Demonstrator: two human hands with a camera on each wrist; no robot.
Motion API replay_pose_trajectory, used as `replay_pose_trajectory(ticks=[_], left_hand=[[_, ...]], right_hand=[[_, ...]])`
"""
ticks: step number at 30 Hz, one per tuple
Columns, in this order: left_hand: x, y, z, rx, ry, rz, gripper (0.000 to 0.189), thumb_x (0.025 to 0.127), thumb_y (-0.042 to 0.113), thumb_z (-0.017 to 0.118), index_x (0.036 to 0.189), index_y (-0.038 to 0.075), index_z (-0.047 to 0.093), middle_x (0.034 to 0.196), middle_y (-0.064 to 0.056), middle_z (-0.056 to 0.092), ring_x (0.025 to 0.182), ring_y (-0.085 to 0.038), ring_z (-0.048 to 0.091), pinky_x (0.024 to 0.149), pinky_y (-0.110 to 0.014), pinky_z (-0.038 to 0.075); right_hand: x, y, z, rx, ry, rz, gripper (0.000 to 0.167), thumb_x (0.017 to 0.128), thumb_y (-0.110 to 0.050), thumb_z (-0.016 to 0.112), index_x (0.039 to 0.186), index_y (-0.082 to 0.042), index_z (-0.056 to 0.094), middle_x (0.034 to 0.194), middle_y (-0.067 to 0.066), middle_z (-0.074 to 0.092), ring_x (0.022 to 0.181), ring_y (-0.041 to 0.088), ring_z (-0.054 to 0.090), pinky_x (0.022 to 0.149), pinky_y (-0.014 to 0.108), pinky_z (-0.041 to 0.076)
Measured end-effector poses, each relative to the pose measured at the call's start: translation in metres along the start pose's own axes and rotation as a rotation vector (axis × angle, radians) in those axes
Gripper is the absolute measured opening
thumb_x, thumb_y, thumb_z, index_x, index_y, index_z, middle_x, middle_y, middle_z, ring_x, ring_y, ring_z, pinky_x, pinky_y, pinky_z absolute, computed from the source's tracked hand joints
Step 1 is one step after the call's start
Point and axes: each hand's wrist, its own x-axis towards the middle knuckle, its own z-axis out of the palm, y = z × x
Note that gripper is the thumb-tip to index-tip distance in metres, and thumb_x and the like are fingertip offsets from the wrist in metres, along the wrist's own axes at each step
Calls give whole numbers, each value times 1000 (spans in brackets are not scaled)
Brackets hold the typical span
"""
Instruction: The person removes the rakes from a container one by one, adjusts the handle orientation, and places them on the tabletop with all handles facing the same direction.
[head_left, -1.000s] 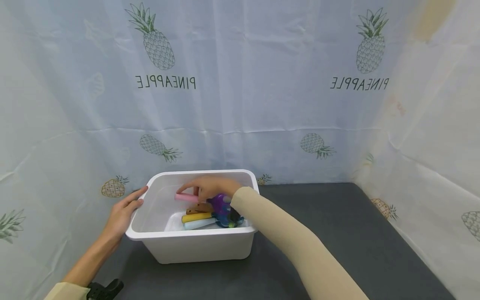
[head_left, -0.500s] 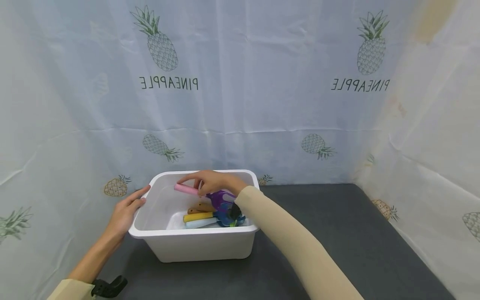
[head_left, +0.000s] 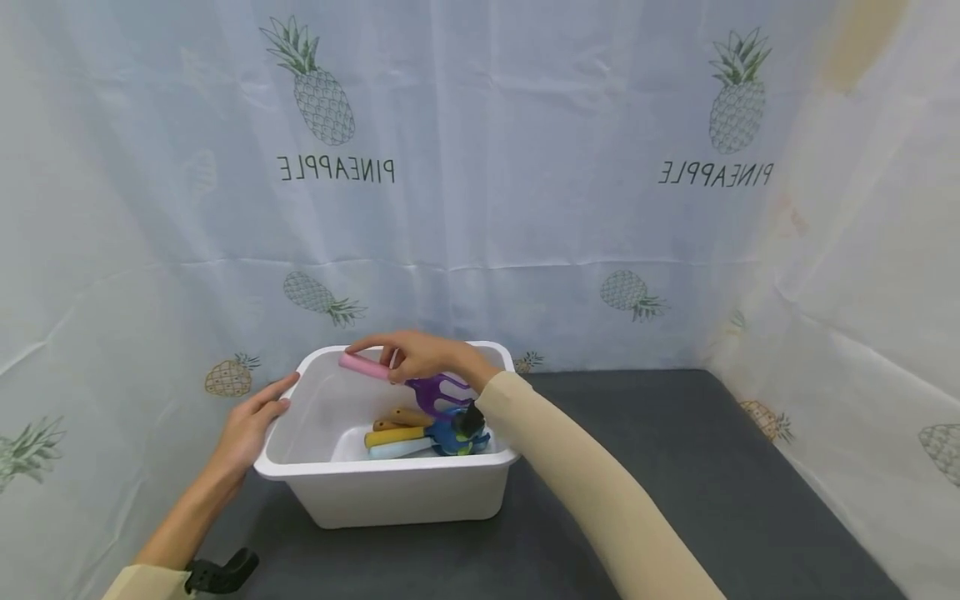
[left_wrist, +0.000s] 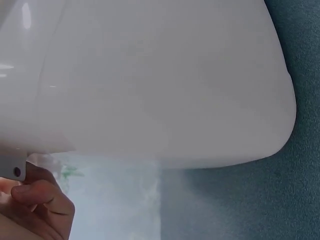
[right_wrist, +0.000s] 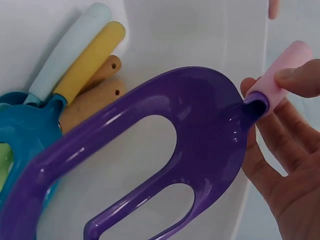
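Observation:
My right hand [head_left: 423,354] holds the pink handle [right_wrist: 277,77] of a purple toy garden rake [right_wrist: 210,115], thumb on one side and fingers on the other. The rake is raised over the inside of a white plastic tub [head_left: 393,496], its slotted purple head low on the right. My left hand [head_left: 243,425] grips the tub's left rim; part of that hand also shows in the left wrist view. Below the rake, blue toy tools [right_wrist: 30,125] with a yellow handle [right_wrist: 92,62] and a pale blue handle [right_wrist: 70,50] lie in the tub, beside brown wooden handles [right_wrist: 95,100].
The tub stands on a dark grey table [head_left: 645,467], close to its back edge. A pale curtain [head_left: 487,167] printed with pineapples hangs behind and along both sides. A black wrist strap [head_left: 221,573] is on the left arm.
My right hand has lifted the rake by its pink handle, up and slightly left, away from the other tools. The left hand stays on the tub's rim.

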Motion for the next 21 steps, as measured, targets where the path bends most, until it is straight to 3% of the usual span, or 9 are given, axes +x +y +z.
replay_pose_trajectory(ticks=[6, 10, 14, 21], left_hand=[[-1, -3, -1, 11, -2, 5, 54, 112, 33, 40, 161, 10, 35, 167, -21, 30, 95, 27, 47, 77, -14, 52], [-1, -3, -3, 6, -37, -4, 55, 112, 34, 39, 162, 11, 30, 168, -20, 26, 96, 29, 44, 78, -13, 51], [1, -2, -6, -28, -87, -29, 57, 113, 34, 38, 163, 11, 24, 169, -23, 20, 96, 28, 45, 80, -12, 51], [1, 5, -8, -153, -171, -108, 60, 113, 33, 38, 166, 15, 16, 172, -20, 9, 98, 23, 54, 82, -19, 55]], right_hand=[[-10, -16, -17, -30, 42, -15, 71, 90, -4, 64, 155, -28, 47, 122, 11, 66, 100, 19, 66, 78, 27, 61], [-17, -28, -32, -88, 63, -45, 70, 91, -4, 61, 156, -27, 47, 122, 11, 67, 104, 18, 66, 79, 25, 60], [-27, -41, -47, -135, 73, -84, 69, 92, -3, 59, 156, -27, 47, 123, 8, 68, 108, 18, 66, 82, 25, 59], [-55, -57, -68, -205, 105, -71, 69, 91, -3, 57, 154, -31, 49, 125, 2, 68, 105, 15, 67, 82, 25, 59]])
